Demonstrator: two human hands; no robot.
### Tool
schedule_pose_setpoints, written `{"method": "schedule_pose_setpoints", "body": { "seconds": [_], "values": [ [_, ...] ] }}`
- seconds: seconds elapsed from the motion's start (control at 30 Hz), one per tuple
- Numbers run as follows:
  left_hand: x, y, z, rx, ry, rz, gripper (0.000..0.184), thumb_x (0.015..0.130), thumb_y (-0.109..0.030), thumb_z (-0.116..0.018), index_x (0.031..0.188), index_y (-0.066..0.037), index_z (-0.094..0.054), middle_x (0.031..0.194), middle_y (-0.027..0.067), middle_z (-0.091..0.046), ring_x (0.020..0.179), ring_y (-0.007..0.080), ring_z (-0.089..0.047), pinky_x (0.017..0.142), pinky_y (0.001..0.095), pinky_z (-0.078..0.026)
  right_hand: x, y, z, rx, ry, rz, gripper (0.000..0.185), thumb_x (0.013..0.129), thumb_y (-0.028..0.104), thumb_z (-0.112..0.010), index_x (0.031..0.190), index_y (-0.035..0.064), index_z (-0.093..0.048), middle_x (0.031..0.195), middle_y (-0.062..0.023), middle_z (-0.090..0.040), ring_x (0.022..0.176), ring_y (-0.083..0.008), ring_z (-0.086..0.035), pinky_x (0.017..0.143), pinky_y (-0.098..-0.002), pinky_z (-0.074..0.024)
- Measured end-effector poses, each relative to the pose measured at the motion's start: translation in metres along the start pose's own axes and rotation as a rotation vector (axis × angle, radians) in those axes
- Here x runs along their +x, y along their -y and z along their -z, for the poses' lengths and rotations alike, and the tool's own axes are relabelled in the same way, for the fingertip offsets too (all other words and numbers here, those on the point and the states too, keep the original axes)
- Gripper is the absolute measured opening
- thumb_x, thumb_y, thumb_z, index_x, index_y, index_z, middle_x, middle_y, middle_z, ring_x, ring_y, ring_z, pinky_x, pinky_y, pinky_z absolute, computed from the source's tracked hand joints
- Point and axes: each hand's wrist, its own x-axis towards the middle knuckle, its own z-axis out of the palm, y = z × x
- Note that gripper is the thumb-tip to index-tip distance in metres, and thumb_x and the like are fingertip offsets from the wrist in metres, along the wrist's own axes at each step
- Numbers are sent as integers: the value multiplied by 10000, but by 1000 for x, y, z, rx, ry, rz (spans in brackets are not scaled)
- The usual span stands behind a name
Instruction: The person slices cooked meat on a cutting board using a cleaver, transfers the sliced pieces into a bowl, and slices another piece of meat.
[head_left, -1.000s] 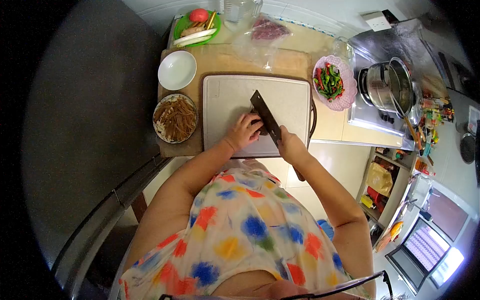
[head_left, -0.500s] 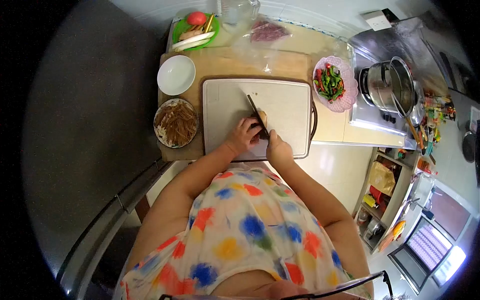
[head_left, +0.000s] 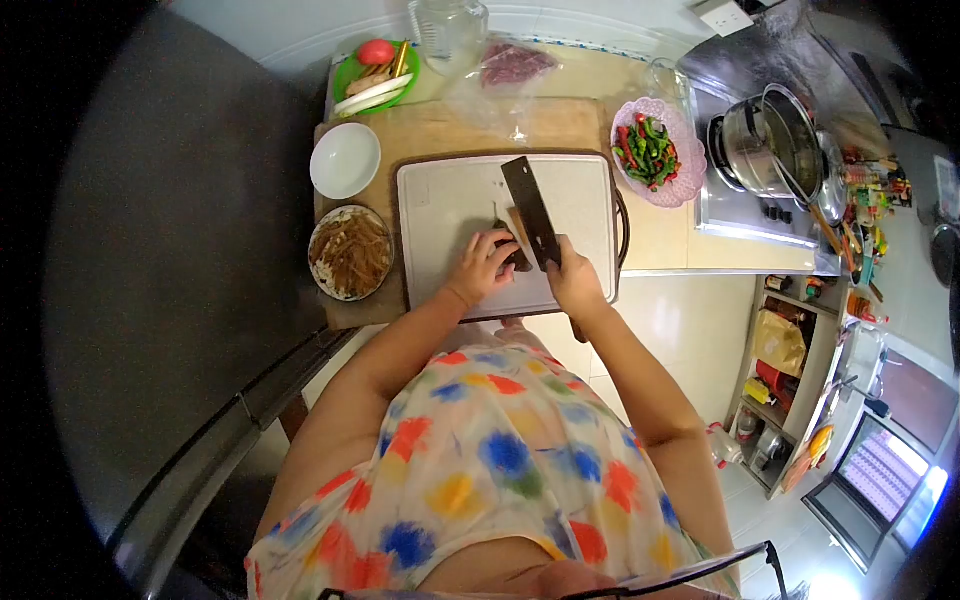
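My right hand (head_left: 577,285) grips a cleaver (head_left: 533,205), its broad dark blade turned partly flat toward me. The handle end sticks out below my fist. On the white cutting board (head_left: 440,200), my left hand (head_left: 478,270) curls its fingers over a dark brown piece of food (head_left: 518,260), whose kind I cannot make out. Just left of the blade lies a thin, pale-edged slice (head_left: 517,224). A dark sliver (head_left: 495,211) rests above my left fingers.
To the left stand a white bowl (head_left: 345,161) and a bowl of brown shreds (head_left: 351,253). Behind are a green plate (head_left: 408,88) of vegetables and bagged meat (head_left: 517,64). A pink dish (head_left: 690,160) holds cut peppers; a steel pot (head_left: 750,150) sits on the stove at right.
The cleaver has shifted right, away from my left fingers, and its blade has turned to show its broad side. My right hand moved right with it. The camera view shifted slightly.
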Motion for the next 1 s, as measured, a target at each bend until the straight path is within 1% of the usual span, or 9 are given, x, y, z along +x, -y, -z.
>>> {"method": "schedule_pose_setpoints", "body": {
  "seconds": [0.07,0.17,0.27,0.37,0.47,0.67,0.77,0.87,1.0],
  "values": [
    [4,-1,3,-43,-18,-4,447,667,-85,-715,1086,-70,-561,1158,124,-512,1075,340,-510,921,469,-441,-8,6,9,-29,29,7,289,847,94,-521,1118,48,-429,801,-283,-618,734,-477,-595,646,-549,-469],
    [5,0,1,-22,-56,-41,432,666,-70,-713,1073,-68,-567,1154,117,-515,1070,333,-515,905,439,-456,-23,11,13,-100,60,-2,259,858,100,-516,1095,48,-425,778,-274,-617,722,-468,-600,639,-546,-470],
    [2,3,-4,-19,-67,-51,434,667,-79,-713,1075,-69,-567,1147,117,-517,1067,327,-520,908,446,-449,-36,15,13,-149,124,-1,263,853,94,-519,1088,36,-416,780,-265,-621,708,-457,-605,622,-539,-475],
    [2,5,-3,-8,-60,-72,425,673,-94,-709,1074,-71,-570,1142,118,-517,1069,319,-522,914,444,-445,-43,19,15,-171,86,44,257,849,79,-512,1079,20,-413,791,-262,-622,704,-457,-606,613,-533,-480],
    [1,7,-5,30,-48,-82,407,685,-111,-704,1070,-70,-578,1144,117,-518,1076,310,-524,921,445,-438,-48,15,15,-189,114,37,244,850,67,-500,1070,9,-411,803,-262,-617,699,-454,-609,604,-528,-483],
    [1,10,-5,-44,-4,-45,408,682,-127,-713,1070,-85,-595,1133,111,-520,1092,319,-515,947,454,-434,-45,22,14,-209,125,21,236,846,46,-480,1067,-3,-412,785,-264,-609,690,-455,-608,597,-527,-486],
    [0,12,-6,3,15,-59,423,674,-141,-726,1072,-89,-595,1138,115,-517,1087,332,-509,960,454,-431,-37,22,12,-218,127,44,241,844,42,-476,1071,-6,-409,788,-263,-610,699,-455,-609,598,-528,-487],
    [-1,12,-6,-35,17,-40,436,669,-152,-736,1075,-83,-594,1154,122,-511,1088,336,-502,965,457,-424,-25,20,9,-241,187,27,287,837,32,-474,1112,-17,-406,796,-264,-610,701,-448,-614,598,-523,-492],
    [0,8,-3,-23,27,-13,444,665,-157,-744,1073,-74,-590,1165,129,-506,1092,336,-496,961,461,-421,-10,17,-6,-280,139,88,364,829,24,-471,1178,-35,-388,781,-271,-606,675,-445,-613,586,-518,-493]
  ]
}}
